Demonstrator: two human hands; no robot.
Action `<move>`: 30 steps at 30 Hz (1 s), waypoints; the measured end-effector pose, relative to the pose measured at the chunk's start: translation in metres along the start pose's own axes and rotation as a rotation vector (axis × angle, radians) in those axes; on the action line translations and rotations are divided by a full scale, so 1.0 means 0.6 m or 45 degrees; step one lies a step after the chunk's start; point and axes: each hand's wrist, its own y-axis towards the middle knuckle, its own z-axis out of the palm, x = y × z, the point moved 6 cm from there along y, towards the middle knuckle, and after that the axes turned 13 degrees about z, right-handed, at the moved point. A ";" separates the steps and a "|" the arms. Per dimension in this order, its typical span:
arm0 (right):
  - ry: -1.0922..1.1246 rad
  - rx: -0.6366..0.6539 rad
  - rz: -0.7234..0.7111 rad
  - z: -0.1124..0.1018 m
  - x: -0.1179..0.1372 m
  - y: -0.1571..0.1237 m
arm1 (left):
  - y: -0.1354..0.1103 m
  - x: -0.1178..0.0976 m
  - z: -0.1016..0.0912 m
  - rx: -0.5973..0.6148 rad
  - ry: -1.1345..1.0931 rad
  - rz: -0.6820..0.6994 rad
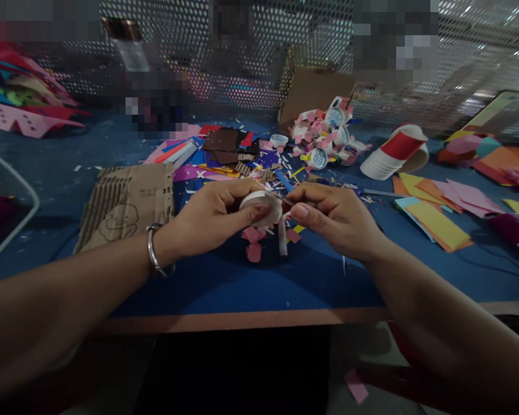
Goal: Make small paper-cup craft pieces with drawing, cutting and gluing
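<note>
The left hand (218, 216) pinches a white round piece (255, 199) between its thumb and bent fingers. The right hand (337, 216) pinches a thin thing (286, 200) between its thumb and fingers, and the tip seems to meet the white piece's edge (the thin thing is too small and dim to name). To do this well, the left pinch should be snug but gentle, so the round shape does not squash. The right fingers should make small, slow moves, close to the tip.

Say 12 o'clock points away from the person. The white piece is held up above the blue table (259, 291), between the two hands. It looks like a fat oval, its long way running from about 9 o'clock to 3. Which side is its front, nobody can tell from here. The thin thing runs from 4 to 10, its tip toward 10.

Around the white piece, pink paper bits (254, 252) are at 6 and a white stick (283, 245) at 5. Cardboard (153, 199) with a duck-like drawing lies at 9. A pink-and-white heap (320, 129) sits between 1 and 2, paper cups (398, 151) at 2, and bright paper sheets (443, 222) at 3.
</note>
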 end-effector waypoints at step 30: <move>-0.492 -0.201 -0.240 0.004 0.026 -0.027 | -0.001 -0.002 0.012 0.140 -0.284 -0.020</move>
